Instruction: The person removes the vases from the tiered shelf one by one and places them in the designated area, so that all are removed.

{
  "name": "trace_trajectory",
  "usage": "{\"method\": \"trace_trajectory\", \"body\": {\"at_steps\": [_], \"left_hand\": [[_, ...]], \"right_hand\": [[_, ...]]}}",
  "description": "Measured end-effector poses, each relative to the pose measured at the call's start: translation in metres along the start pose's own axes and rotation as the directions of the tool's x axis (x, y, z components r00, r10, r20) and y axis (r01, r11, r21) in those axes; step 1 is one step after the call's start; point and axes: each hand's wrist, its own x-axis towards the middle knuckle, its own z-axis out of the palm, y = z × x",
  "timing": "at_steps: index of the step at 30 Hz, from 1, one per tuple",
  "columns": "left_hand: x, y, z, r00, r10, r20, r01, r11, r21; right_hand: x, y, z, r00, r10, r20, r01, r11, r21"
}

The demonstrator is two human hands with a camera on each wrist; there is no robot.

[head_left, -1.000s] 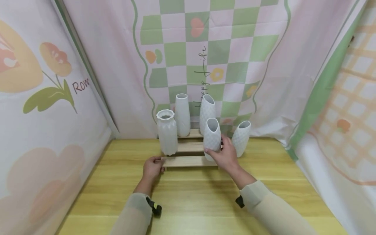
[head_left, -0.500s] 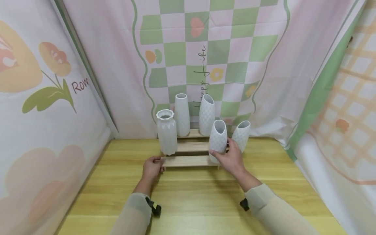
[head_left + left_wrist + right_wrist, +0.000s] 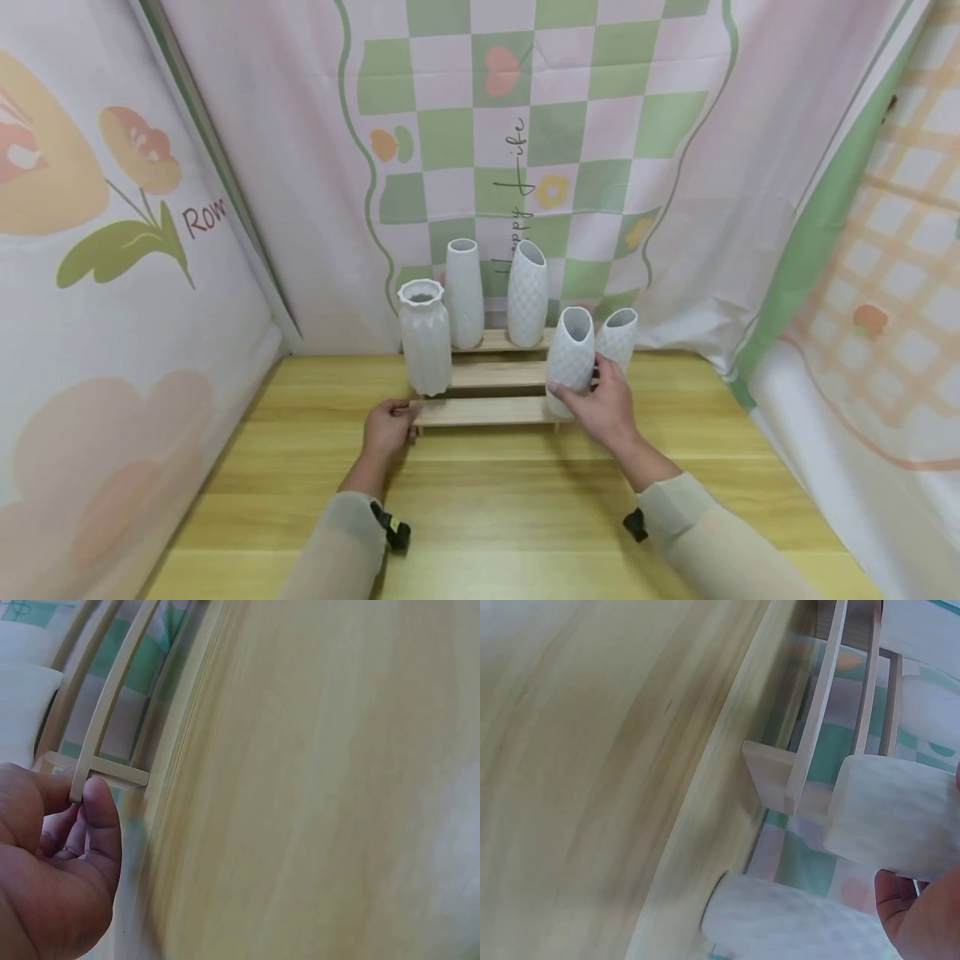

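Note:
My right hand [image 3: 606, 407] grips a white, dimpled vase [image 3: 572, 354] with a slanted mouth, upright at the right end of the front step of a three-step wooden rack [image 3: 480, 411]. In the right wrist view the vase's base [image 3: 847, 817] overlaps the rack's end; whether it touches the wood I cannot tell. At the other end, my left hand [image 3: 387, 429] pinches the front slat [image 3: 96, 727] between thumb and fingers. Upright on the rack are a ruffle-rimmed vase [image 3: 426, 346] at left, and a narrow-mouthed tall vase [image 3: 465, 296] and a patterned vase [image 3: 528, 300] on the top step.
Another white dimpled vase [image 3: 618, 337] stands on the table right of the rack, partly hidden behind the held one. The wood-grain table [image 3: 480, 517] extends in front. A checked curtain [image 3: 502, 142] hangs behind, with patterned cloths [image 3: 112, 350] at the sides.
My right hand has moved the held vase rightward along the front step, so it now covers part of the vase on the table. My left hand has stayed on the rack.

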Motion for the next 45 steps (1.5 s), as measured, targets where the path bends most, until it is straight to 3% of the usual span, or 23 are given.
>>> {"method": "trace_trajectory", "body": {"at_steps": [45], "left_hand": [[0.001, 0.0, -0.003, 1.0, -0.001, 0.019, 0.001, 1.0, 0.006]], "right_hand": [[-0.006, 0.049, -0.041, 0.99, 0.12, -0.07, -0.126, 0.989, -0.077]]}}
